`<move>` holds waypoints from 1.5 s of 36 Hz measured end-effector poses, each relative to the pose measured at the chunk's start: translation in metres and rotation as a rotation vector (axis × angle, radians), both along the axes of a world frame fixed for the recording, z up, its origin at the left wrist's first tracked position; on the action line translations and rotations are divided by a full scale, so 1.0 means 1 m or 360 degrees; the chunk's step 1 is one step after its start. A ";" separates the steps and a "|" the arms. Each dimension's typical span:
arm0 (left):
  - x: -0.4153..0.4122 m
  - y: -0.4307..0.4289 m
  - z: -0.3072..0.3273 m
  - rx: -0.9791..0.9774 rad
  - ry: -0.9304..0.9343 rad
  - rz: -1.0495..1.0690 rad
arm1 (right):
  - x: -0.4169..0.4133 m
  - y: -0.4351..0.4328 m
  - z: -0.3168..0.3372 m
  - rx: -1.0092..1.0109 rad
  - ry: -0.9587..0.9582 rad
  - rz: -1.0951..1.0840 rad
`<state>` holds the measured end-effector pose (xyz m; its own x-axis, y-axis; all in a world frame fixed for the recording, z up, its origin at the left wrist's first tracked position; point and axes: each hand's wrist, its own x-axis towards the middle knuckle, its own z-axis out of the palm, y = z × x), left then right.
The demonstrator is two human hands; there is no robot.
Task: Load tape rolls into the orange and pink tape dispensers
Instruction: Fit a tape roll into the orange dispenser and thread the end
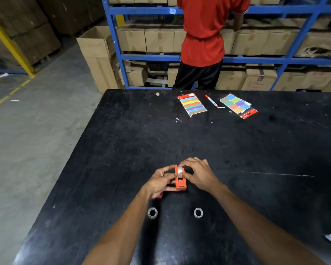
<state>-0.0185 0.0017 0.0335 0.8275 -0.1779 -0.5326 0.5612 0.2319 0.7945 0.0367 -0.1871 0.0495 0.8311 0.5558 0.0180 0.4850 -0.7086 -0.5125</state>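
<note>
The orange tape dispenser is held over the black table between both hands. My left hand grips its left side. My right hand pinches a clear tape roll that sits in the dispenser's top. A bit of the pink dispenser shows beneath my left hand, mostly hidden. Two more clear tape rolls lie flat on the table nearer me, one on the left and one on the right.
At the table's far side lie a pack of coloured label strips, a red marker and a pack of coloured squares. A person in a red shirt stands beyond, facing blue shelves of cartons. The table's left edge drops to concrete floor.
</note>
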 end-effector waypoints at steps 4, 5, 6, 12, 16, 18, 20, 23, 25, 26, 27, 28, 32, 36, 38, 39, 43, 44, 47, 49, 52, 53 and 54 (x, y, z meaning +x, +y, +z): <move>-0.001 0.002 -0.001 -0.0009 -0.0007 0.0012 | 0.000 0.005 0.005 0.0005 -0.0042 -0.0007; -0.001 0.002 -0.001 -0.0010 -0.0005 0.0016 | 0.000 0.007 0.006 0.0001 -0.0055 -0.0018; -0.002 0.001 -0.002 -0.0013 0.0002 0.0021 | 0.000 0.008 0.008 -0.0011 -0.0072 -0.0029; -0.004 -0.001 0.001 -0.0019 0.0026 0.0065 | -0.001 0.017 0.023 -0.0061 -0.0170 -0.0035; -0.003 0.005 0.004 0.0014 0.0030 0.0089 | -0.008 0.018 0.031 0.0019 -0.0179 0.0002; -0.001 0.008 0.005 0.0036 0.0020 0.0096 | -0.015 0.017 0.032 0.0063 -0.0192 0.0038; 0.001 0.010 0.005 0.0039 0.0012 0.0107 | -0.024 0.015 0.031 0.0079 -0.0213 0.0071; 0.004 0.013 0.007 0.0057 -0.0001 0.0117 | -0.038 0.013 0.026 0.0078 -0.0244 0.0113; 0.006 0.013 0.007 0.0072 -0.0024 0.0107 | -0.046 0.012 0.020 0.0060 -0.0288 0.0142; 0.006 0.013 0.008 0.0074 -0.0030 0.0109 | -0.049 0.012 0.016 0.0049 -0.0301 0.0146; 0.007 0.012 0.010 0.0074 -0.0033 0.0112 | -0.052 0.012 0.013 0.0036 -0.0307 0.0140; 0.007 0.012 0.011 0.0075 -0.0037 0.0114 | -0.055 0.011 0.009 0.0022 -0.0312 0.0127; 0.008 0.012 0.013 0.0085 -0.0038 0.0095 | -0.061 0.010 -0.003 -0.0037 -0.0348 0.0074; 0.006 0.011 0.012 0.0085 -0.0011 0.0089 | -0.064 0.010 -0.007 -0.0049 -0.0409 0.0035; 0.006 0.011 0.011 0.0084 -0.0005 0.0076 | -0.065 0.010 -0.006 -0.0088 -0.0440 0.0023; 0.006 0.010 0.010 0.0089 -0.0002 0.0067 | -0.064 0.010 -0.006 -0.0105 -0.0453 0.0018; 0.007 0.010 0.011 0.0115 0.0003 0.0036 | -0.065 0.009 -0.006 -0.0161 -0.0517 0.0012; 0.007 0.009 0.011 0.0115 0.0004 0.0031 | -0.065 0.009 -0.006 -0.0159 -0.0533 0.0013; 0.008 0.008 0.013 0.0115 0.0011 0.0023 | -0.065 0.009 -0.007 -0.0118 -0.0569 0.0001; 0.010 0.006 0.014 0.0099 0.0020 0.0024 | -0.066 0.008 -0.009 -0.0105 -0.0540 -0.0009; 0.013 0.004 0.017 0.0095 0.0027 0.0034 | -0.066 0.000 -0.017 -0.0031 -0.0401 -0.0073; 0.013 0.004 0.016 0.0093 0.0029 0.0039 | -0.066 -0.003 -0.020 0.0051 -0.0312 -0.0130; 0.014 0.005 0.015 0.0089 0.0030 0.0041 | -0.065 -0.005 -0.021 0.0178 -0.0191 -0.0223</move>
